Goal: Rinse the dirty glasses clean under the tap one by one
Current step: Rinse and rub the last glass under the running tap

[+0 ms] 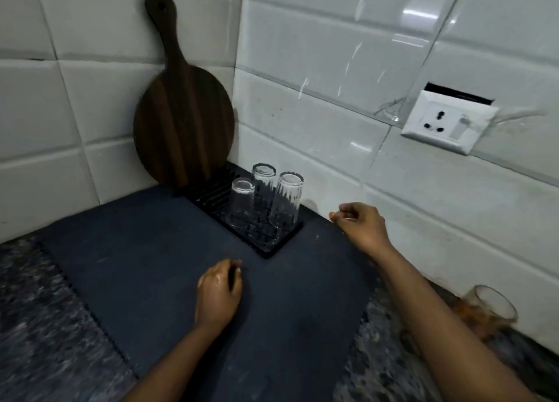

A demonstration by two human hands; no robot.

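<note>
Three clear glasses stand upside down on a black ridged drying rack [273, 246] in the counter's corner: a short glass [242, 200] in front, a second glass [263, 184] behind it, a taller ribbed glass [286, 200] on the right. A dirty glass [487, 308] with orange residue stands at the right by the wall, partly behind my right forearm. My right hand [361, 224] hovers just right of the rack, fingers loosely curled, holding nothing. My left hand [219, 291] hangs over the dark mat [151, 265], fingers loosely curled, empty. No tap is in view.
A round dark wooden cutting board [184, 123] leans in the tiled corner behind the rack. A white wall socket [447, 123] sits on the right wall. Speckled granite counter [36, 326] shows left and right of the mat.
</note>
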